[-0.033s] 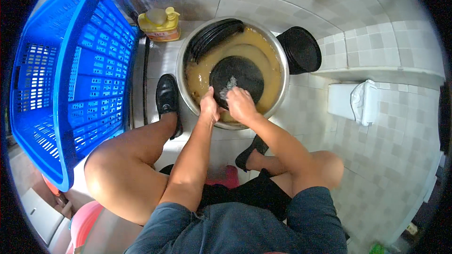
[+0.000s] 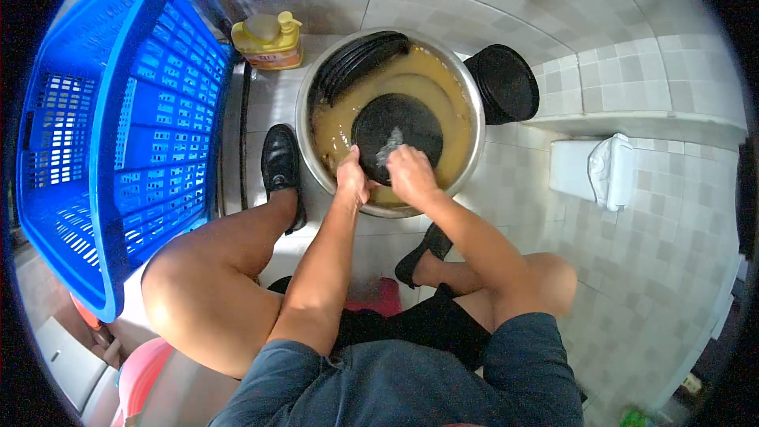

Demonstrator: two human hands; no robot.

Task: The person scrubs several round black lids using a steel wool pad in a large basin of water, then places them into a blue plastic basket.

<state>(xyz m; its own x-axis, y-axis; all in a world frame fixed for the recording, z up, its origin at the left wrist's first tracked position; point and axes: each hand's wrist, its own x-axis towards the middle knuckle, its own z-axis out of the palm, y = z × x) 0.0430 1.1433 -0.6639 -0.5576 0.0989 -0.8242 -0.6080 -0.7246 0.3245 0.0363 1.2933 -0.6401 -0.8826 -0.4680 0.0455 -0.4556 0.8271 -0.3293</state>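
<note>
My left hand [image 2: 353,175] grips the near-left edge of a round black plate [image 2: 403,120], thumb on top and the other fingers mostly hidden beneath it. On the plate's face, my right hand [image 2: 413,178] is closed around a grey, stringy metal scourer [image 2: 390,148], part of which sticks out past the fingers. The plate is held over a wide metal basin [image 2: 477,130] of cloudy brown water [image 2: 452,115]. A stack of black plates [image 2: 360,66] leans in the basin's far left side, partly under water.
More stacked black round dishes [image 2: 506,83] stand on the floor right of the basin. Behind it on the left is a yellow jug [image 2: 269,43]. A tall blue plastic basket [image 2: 111,134] fills the left side. A white lidded bin [image 2: 593,170] sits by the right wall.
My right hand has shifted slightly to the right and the scourer has slid a little across the plate. My left hand and the plate stay in place.
</note>
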